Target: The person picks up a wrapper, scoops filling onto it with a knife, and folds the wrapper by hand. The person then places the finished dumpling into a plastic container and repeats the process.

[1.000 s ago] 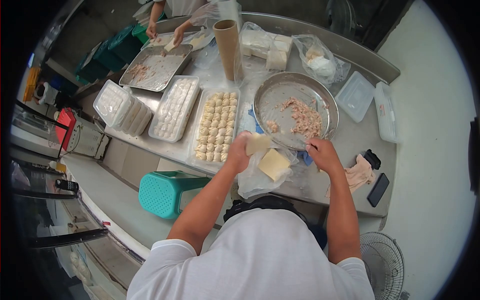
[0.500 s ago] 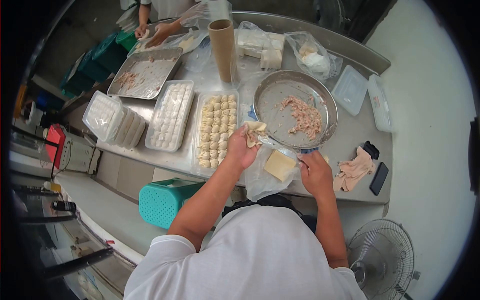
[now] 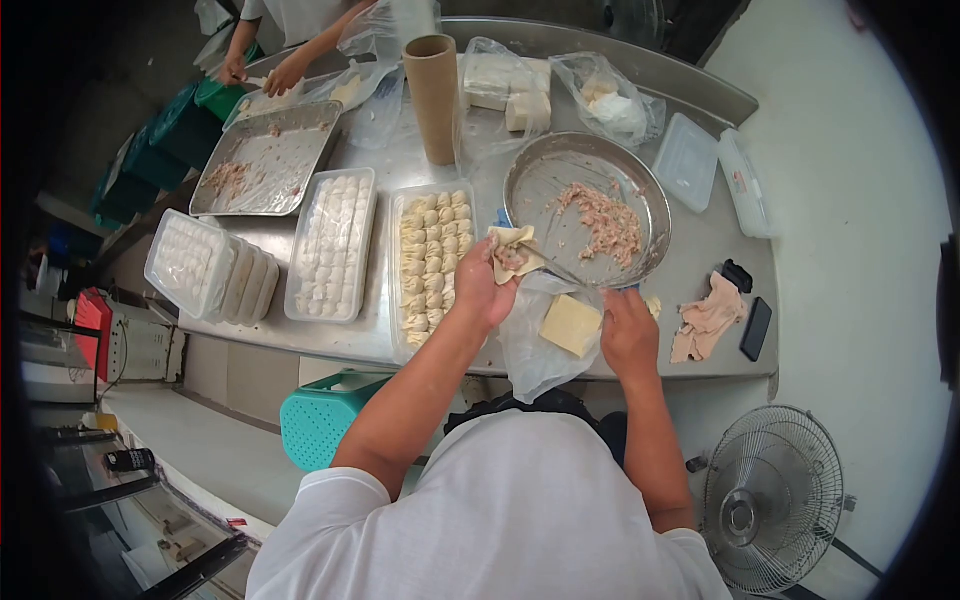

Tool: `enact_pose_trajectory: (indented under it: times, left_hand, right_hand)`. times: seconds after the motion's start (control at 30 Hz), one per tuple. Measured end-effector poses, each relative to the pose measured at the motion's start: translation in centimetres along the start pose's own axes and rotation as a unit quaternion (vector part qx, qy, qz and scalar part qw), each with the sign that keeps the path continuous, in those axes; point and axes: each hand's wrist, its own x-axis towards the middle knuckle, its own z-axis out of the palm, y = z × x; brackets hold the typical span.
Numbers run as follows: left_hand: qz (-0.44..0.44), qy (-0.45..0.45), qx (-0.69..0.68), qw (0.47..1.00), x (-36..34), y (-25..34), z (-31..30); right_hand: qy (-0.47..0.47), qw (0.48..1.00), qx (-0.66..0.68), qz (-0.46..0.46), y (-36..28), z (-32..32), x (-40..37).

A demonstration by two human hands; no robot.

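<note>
My left hand (image 3: 484, 285) holds a wonton wrapper (image 3: 514, 242) with pink minced meat lying on it. In my closed right hand (image 3: 630, 335) is a thin metal spreader (image 3: 566, 272), whose far end meets the filling in the wrapper. A round metal pan (image 3: 513, 205) is just beyond my hands, with a heap of minced meat (image 3: 606, 225) on its right side. Below the spreader, a stack of square yellow wrappers (image 3: 572, 325) lies on a plastic bag (image 3: 525, 350). Left of my left hand, a plastic tray (image 3: 398, 300) holds rows of folded wontons (image 3: 432, 255).
Farther left stand a tray of white balls (image 3: 335, 245), stacked containers (image 3: 195, 260) and a rectangular metal pan (image 3: 270, 165). A cardboard tube (image 3: 432, 100) stands upright at the back. Another person's hands (image 3: 288, 75) work at the far left. A phone (image 3: 753, 330) lies right.
The spreader's far end has come up to the wrapper in my left hand, and the wrapper now lies more open, showing the meat. The view has shifted slightly.
</note>
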Motion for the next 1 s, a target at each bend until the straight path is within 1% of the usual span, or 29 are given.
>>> enact_pose_trajectory:
  times: [0.03, 0.07, 0.13, 0.17, 0.23, 0.27, 0.3, 0.33, 0.37, 0.43, 0.47, 0.5, 0.53, 0.57, 0.6, 0.63, 0.67, 0.7, 0.73, 0.77, 0.83, 0.87, 0.93, 1.0]
  left_hand:
    - [0.006, 0.013, -0.015, 1.0, 0.0, 0.1, 0.2]
    - [0.005, 0.012, -0.016, 1.0, 0.0, 0.2, 0.5]
    - [0.016, 0.052, -0.041, 0.998, 0.0, 0.4, 1.3]
    - [0.019, 0.052, -0.043, 0.998, 0.2, 0.3, 1.1]
    - [0.019, 0.018, 0.018, 1.0, 0.9, -0.2, 0.0]
    - [0.026, 0.02, 0.014, 0.999, 0.9, -0.5, -0.3]
    - [0.025, 0.027, 0.008, 0.999, 0.9, -0.8, -0.6]
    - [0.025, 0.034, 0.003, 0.999, 0.9, -1.0, -0.9]
    - [0.038, 0.038, -0.004, 0.999, 1.0, -1.2, -1.4]
    - [0.037, -0.048, -0.087, 0.994, 0.8, -1.6, -2.8]
    - [0.049, -0.042, -0.09, 0.994, 0.6, -1.7, -2.5]
    - [0.048, -0.027, -0.102, 0.993, 0.3, -2.0, -1.9]
    - [0.045, -0.01, -0.113, 0.993, -0.1, -2.4, -1.7]
    - [0.051, -0.005, -0.112, 0.992, 0.0, -3.0, -2.2]
    - [0.044, -0.061, -0.12, 0.99, 0.4, -3.7, -3.3]
    - [0.035, -0.118, -0.127, 0.984, -0.1, -3.9, -3.0]
    - [0.038, -0.115, -0.123, 0.985, -0.3, -4.4, -2.2]
    - [0.051, -0.031, -0.092, 0.994, -1.6, -4.6, 0.7]
    - [0.063, 0.052, -0.062, 0.995, -2.4, -5.0, 2.4]
    - [0.064, 0.053, -0.059, 0.995, -2.5, -5.5, 2.1]
    - [0.101, 0.032, -0.043, 0.993, -3.0, -5.5, 1.7]
    - [0.103, 0.036, -0.042, 0.993, -3.6, -5.5, 1.2]
    - [0.108, -0.157, -0.068, 0.979, -6.1, -4.5, 2.7]
    - [0.106, -0.107, 0.001, 0.989, -5.5, -4.4, 1.4]
  right_hand:
    - [0.009, 1.0, -0.016, -0.026, 0.7, 0.0, 0.7]
    - [0.009, 0.999, -0.017, -0.026, 1.6, 0.0, 1.5]
    - [0.014, 0.998, -0.03, -0.044, 4.0, 0.2, 3.4]
    - [0.013, 0.998, -0.029, -0.048, 5.8, 0.7, 4.2]
    - [-0.005, 0.994, -0.108, 0.021, 10.0, 1.5, 5.6]
    - [-0.007, 0.994, -0.106, 0.012, 12.1, 1.0, 6.0]
    - [-0.111, 0.978, -0.157, 0.084, 14.2, 0.4, 6.5]
    - [-0.212, 0.943, -0.208, 0.152, 14.8, 0.0, 7.3]
    - [-0.213, 0.945, -0.206, 0.137, 15.1, -0.2, 7.7]
    - [-0.185, 0.955, -0.22, 0.078, 14.0, -2.2, 7.2]
    - [-0.188, 0.956, -0.215, 0.066, 13.0, -2.8, 6.7]
    - [-0.119, 0.986, -0.114, -0.016, 11.3, -3.2, 5.9]
    - [-0.049, 0.994, -0.008, -0.093, 9.7, -3.6, 4.9]
    - [-0.056, 0.992, 0.035, -0.11, 7.8, -4.2, 4.1]
    - [-0.063, 0.987, 0.078, -0.125, 6.3, -4.4, 3.4]
    - [-0.064, 0.986, 0.085, -0.127, 5.6, -3.9, 2.8]
    - [-0.077, 0.983, 0.065, -0.156, 5.1, -3.5, 2.3]
    - [-0.088, 0.978, 0.044, -0.185, 5.1, -3.2, 1.9]
    - [-0.087, 0.978, 0.048, -0.184, 5.4, -2.8, 1.6]
    - [-0.088, 0.979, 0.058, -0.176, 5.8, -2.3, 1.3]
    - [-0.087, 0.979, 0.072, -0.172, 5.7, -2.6, 1.7]
    - [-0.086, 0.977, 0.102, -0.164, 5.7, -3.3, 1.7]
    - [-0.084, 0.975, 0.133, -0.153, 5.2, -4.7, 1.8]
    - [-0.117, 0.964, 0.221, -0.095, 5.1, -5.8, 2.1]
